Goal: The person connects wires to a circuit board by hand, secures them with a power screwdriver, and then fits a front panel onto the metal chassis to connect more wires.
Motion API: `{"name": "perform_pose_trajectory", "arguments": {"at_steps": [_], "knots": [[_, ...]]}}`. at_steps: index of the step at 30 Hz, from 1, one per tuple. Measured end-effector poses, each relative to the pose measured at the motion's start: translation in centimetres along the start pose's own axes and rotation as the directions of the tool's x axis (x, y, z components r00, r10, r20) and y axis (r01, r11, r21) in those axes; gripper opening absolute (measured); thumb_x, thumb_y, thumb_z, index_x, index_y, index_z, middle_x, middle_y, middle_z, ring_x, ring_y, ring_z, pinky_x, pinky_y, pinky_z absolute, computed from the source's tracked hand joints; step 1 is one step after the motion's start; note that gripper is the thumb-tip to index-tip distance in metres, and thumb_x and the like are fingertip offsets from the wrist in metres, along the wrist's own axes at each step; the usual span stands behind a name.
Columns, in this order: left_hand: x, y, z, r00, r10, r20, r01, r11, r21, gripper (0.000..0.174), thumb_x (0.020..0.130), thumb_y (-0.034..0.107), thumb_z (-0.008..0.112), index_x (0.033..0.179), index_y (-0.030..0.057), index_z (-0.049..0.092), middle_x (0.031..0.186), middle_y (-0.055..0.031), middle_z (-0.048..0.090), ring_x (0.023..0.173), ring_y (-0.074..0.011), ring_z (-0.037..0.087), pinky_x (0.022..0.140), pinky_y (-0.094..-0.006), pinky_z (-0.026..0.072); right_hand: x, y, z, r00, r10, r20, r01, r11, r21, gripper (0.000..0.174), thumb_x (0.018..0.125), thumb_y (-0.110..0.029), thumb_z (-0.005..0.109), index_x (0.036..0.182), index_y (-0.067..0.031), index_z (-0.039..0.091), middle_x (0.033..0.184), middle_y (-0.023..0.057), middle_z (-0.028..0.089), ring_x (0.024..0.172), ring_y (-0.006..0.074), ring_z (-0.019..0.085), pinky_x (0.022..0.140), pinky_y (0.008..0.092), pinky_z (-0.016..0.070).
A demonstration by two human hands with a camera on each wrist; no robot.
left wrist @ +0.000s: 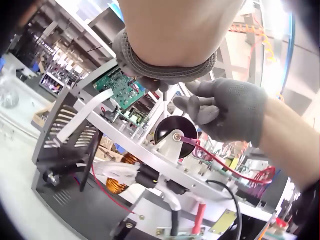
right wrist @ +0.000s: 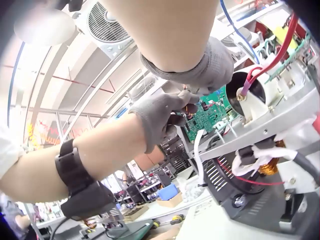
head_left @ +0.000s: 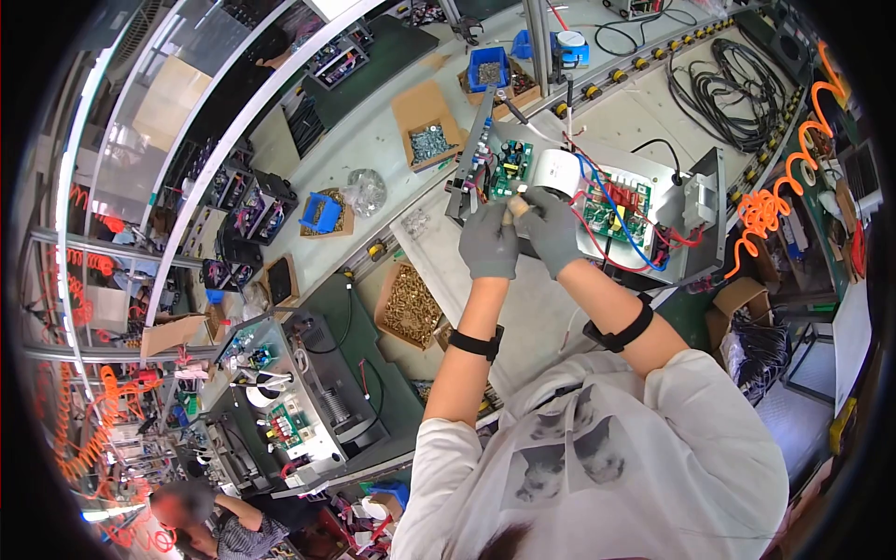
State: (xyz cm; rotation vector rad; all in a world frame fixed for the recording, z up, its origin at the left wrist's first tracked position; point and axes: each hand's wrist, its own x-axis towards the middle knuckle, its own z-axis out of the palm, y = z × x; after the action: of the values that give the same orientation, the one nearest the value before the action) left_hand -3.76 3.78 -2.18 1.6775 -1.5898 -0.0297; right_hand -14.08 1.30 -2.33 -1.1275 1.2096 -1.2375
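Observation:
Both hands wear grey gloves and meet over the near side of an opened electrical unit. My left hand (head_left: 489, 245) has its fingers bent inward, close to the fingertips of my right hand (head_left: 551, 233). In the left wrist view the right hand's fingers (left wrist: 205, 114) are curled; I cannot tell what small thing, if any, sits between the fingertips. Just beyond them stands a white cylinder (head_left: 557, 172), its dark round end (left wrist: 167, 131) carrying a bolted terminal with red wires. Green circuit boards (head_left: 510, 161) with upright parts flank the cylinder.
Red and blue wires (head_left: 597, 191) loop across the unit's right side. To the left lie a carton of screws (head_left: 429, 140), a blue bin (head_left: 322, 214) and a box of brass parts (head_left: 411, 304). A second opened unit (head_left: 297, 411) stands lower left. An orange coiled hose (head_left: 770, 213) hangs right.

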Motion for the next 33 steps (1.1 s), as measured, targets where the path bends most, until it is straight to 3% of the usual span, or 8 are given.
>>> {"name": "perform_pose_trajectory", "arguments": {"at_steps": [8, 11, 13, 18, 21, 23, 25, 33], "knots": [[1.2, 0.4, -2.4, 0.988, -0.052, -0.146, 0.023, 0.980, -0.196, 0.018, 0.084, 0.014, 0.058, 0.098, 0.0054, 0.064, 0.092, -0.0111, 0.064, 0.091, -0.0266, 0.060, 0.077, -0.0341, 0.0480, 1.3, 0.5, 0.3, 0.826, -0.508, 0.246, 0.559, 0.678, -0.477, 0.021, 0.076, -0.008, 0.059, 0.097, -0.0069, 0.060, 0.091, 0.0147, 0.060, 0.081, 0.0337, 0.058, 0.069, 0.0388, 0.0478], [1.4, 1.0, -2.9, 0.997, -0.077, -0.032, 0.066, 0.964, -0.257, 0.017, 0.081, 0.013, 0.061, 0.096, 0.0053, 0.065, 0.088, -0.0110, 0.065, 0.083, -0.0251, 0.063, 0.071, -0.0322, 0.0492, 1.2, 0.1, 0.5, 0.822, -0.464, 0.332, 0.570, 0.642, -0.513, 0.023, 0.076, -0.008, 0.059, 0.100, -0.0099, 0.060, 0.086, 0.0112, 0.061, 0.080, 0.0322, 0.059, 0.068, 0.0396, 0.0484], [1.5, 1.7, -2.9, 0.878, -0.473, 0.076, 0.470, 0.818, -0.333, 0.017, 0.080, 0.015, 0.061, 0.095, 0.0060, 0.066, 0.082, -0.0113, 0.066, 0.073, -0.0222, 0.064, 0.065, -0.0289, 0.0491, 1.1, -0.1, 1.1, 0.829, -0.485, 0.278, 0.558, 0.681, -0.474, 0.023, 0.075, -0.009, 0.060, 0.098, -0.0109, 0.060, 0.084, 0.0094, 0.061, 0.079, 0.0312, 0.060, 0.067, 0.0394, 0.0484], [2.7, 0.3, -3.3, 0.784, -0.590, 0.192, 0.620, 0.758, -0.201, 0.017, 0.079, 0.019, 0.060, 0.089, 0.0057, 0.065, 0.077, -0.0103, 0.066, 0.068, -0.0206, 0.064, 0.063, -0.0307, 0.0483, 1.1, 0.5, 1.2, 0.761, -0.536, 0.366, 0.631, 0.483, -0.606, 0.021, 0.074, -0.010, 0.061, 0.095, -0.0130, 0.061, 0.081, 0.0070, 0.061, 0.074, 0.0281, 0.061, 0.062, 0.0387, 0.0483], [2.5, 0.2, -3.6, 0.826, -0.553, 0.105, 0.562, 0.821, -0.098, 0.021, 0.079, 0.020, 0.061, 0.091, 0.0041, 0.062, 0.083, -0.0105, 0.065, 0.074, -0.0209, 0.064, 0.066, -0.0329, 0.0482, 1.8, 0.3, 1.7, 0.779, -0.542, 0.315, 0.607, 0.527, -0.596, 0.015, 0.078, -0.012, 0.058, 0.092, -0.0132, 0.061, 0.082, 0.0083, 0.062, 0.073, 0.0284, 0.062, 0.061, 0.0384, 0.0486], [2.6, 0.1, -3.3, 0.872, -0.490, -0.003, 0.488, 0.870, -0.071, 0.026, 0.078, 0.021, 0.061, 0.097, 0.0028, 0.060, 0.089, -0.0115, 0.064, 0.078, -0.0217, 0.064, 0.069, -0.0342, 0.0482, 2.7, -0.4, 3.2, 0.931, -0.363, 0.046, 0.302, 0.693, -0.655, 0.012, 0.083, -0.019, 0.053, 0.090, -0.0125, 0.060, 0.083, 0.0096, 0.063, 0.073, 0.0300, 0.062, 0.063, 0.0406, 0.0489], [2.7, -0.3, -2.6, 0.901, -0.258, -0.350, 0.311, 0.945, 0.105, 0.042, 0.074, 0.019, 0.064, 0.111, 0.0007, 0.055, 0.101, -0.0139, 0.059, 0.083, -0.0271, 0.059, 0.077, -0.0362, 0.0466, 4.1, -0.6, 4.3, 0.948, -0.317, 0.007, 0.226, 0.659, -0.717, 0.013, 0.083, -0.021, 0.054, 0.089, -0.0123, 0.061, 0.081, 0.0103, 0.063, 0.073, 0.0306, 0.062, 0.062, 0.0413, 0.0484], [5.2, -3.2, -2.6, 0.893, -0.440, 0.096, 0.441, 0.897, 0.020, 0.056, 0.071, 0.020, 0.068, 0.120, 0.0042, 0.049, 0.113, -0.0151, 0.054, 0.096, -0.0290, 0.057, 0.083, -0.0368, 0.0463, 7.3, 0.5, 7.5, 0.994, 0.100, -0.045, -0.095, 0.581, -0.808, 0.026, 0.087, -0.028, 0.047, 0.094, -0.0087, 0.063, 0.091, 0.0166, 0.065, 0.085, 0.0344, 0.062, 0.074, 0.0435, 0.0487]]}}
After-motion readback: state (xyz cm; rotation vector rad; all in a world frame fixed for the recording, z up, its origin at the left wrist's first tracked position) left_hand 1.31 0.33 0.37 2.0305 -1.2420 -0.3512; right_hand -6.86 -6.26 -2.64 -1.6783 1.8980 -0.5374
